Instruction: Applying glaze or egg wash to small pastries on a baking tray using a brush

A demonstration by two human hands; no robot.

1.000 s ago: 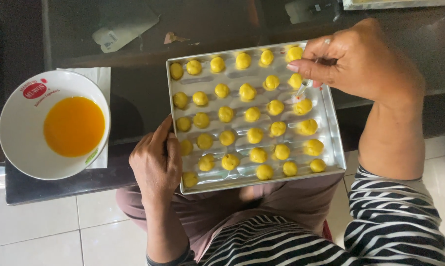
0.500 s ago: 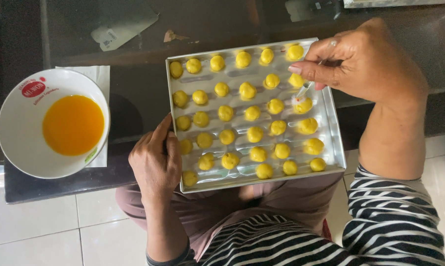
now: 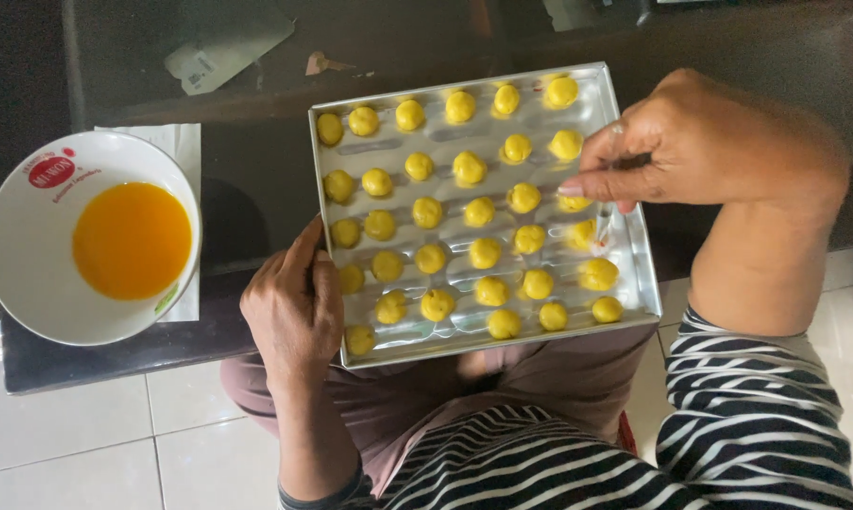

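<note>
I see the metal tray (image 3: 624, 236) resting partly on the dark worktop (image 3: 256, 170), its near edge overhanging the lap. My left hand (image 3: 294, 307) clamps the tray's near-left corner, fingers pressed together on the rim. My right hand (image 3: 700, 146) hovers over the tray's right side, pinching a small brush (image 3: 603, 225) whose tip touches a dough ball (image 3: 585, 233). The bowl of egg wash (image 3: 129, 241) sits left of the tray, well apart. Since a second ago, the right hand has dropped from the tray's far corner toward mid-right.
</note>
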